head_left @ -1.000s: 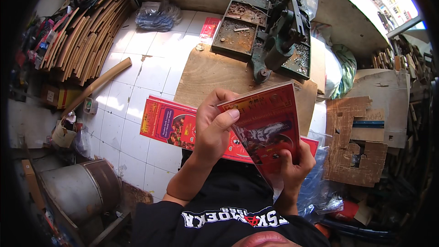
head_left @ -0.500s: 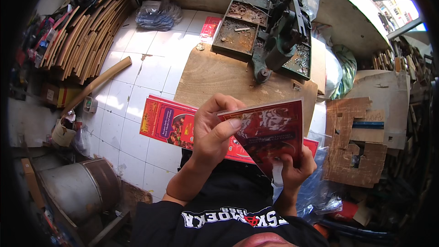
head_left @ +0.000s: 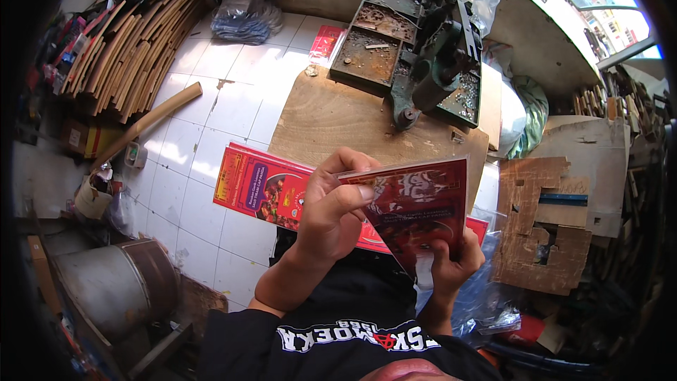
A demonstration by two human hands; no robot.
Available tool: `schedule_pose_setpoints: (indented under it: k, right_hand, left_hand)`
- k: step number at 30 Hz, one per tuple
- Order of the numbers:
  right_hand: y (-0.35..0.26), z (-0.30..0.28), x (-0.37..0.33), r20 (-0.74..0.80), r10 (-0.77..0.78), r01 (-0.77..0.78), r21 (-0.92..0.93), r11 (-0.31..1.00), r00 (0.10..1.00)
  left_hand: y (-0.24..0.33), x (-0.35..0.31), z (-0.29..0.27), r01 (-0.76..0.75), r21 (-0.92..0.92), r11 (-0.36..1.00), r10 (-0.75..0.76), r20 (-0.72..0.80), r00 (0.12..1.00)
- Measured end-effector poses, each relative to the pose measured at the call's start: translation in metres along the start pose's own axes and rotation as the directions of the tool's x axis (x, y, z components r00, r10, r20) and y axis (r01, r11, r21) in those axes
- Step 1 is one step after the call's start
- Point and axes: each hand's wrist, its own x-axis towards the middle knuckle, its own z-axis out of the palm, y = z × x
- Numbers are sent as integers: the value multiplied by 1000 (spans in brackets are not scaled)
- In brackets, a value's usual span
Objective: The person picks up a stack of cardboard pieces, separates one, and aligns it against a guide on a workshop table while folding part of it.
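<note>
Between my hands is a red, glossy printed card [head_left: 416, 201] with a food picture on it, held tilted in front of my chest. My left hand [head_left: 328, 208] pinches its upper left corner between thumb and fingers. On the lower right edge my right hand [head_left: 457, 262] grips it, thumb on the front and fingers behind. A small whitish strip [head_left: 424, 269] shows under the card beside the right thumb; I cannot tell what it is. Beneath and left of my hands lie several similar red printed cards [head_left: 264, 187], partly hidden by my left hand and the held card.
Ahead, a dark metal hand press [head_left: 430, 85] stands on a wooden board [head_left: 324, 120], flanked by trays [head_left: 370, 49] of small metal bits. Cardboard sheets [head_left: 134, 42] are stacked at left, with a metal drum [head_left: 113, 279] below. Cut cardboard [head_left: 518, 240] and clear plastic [head_left: 469, 307] lie at right.
Both hands keep their grip on the card, which has hardly moved. The whole view has shifted slightly.
</note>
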Motion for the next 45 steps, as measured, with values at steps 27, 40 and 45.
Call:
schedule_pose_setpoints:
  k: [27, 40, 45]
  right_hand:
    - [-1, 4, 8, 168, -9, 27, -102, 994, 986]
    - [-5, 2, 8, 183, -67, 95, -145, 985, 981]
    - [-8, 1, 11, 176, -103, 130, -151, 980, 979]
  left_hand:
    - [10, 16, -9, -457, 885, -93, 554, 427, 715]
    - [0, 11, -9, -458, 878, -138, 504, 460, 731]
    - [-1, 9, -6, -442, 888, -127, 507, 441, 741]
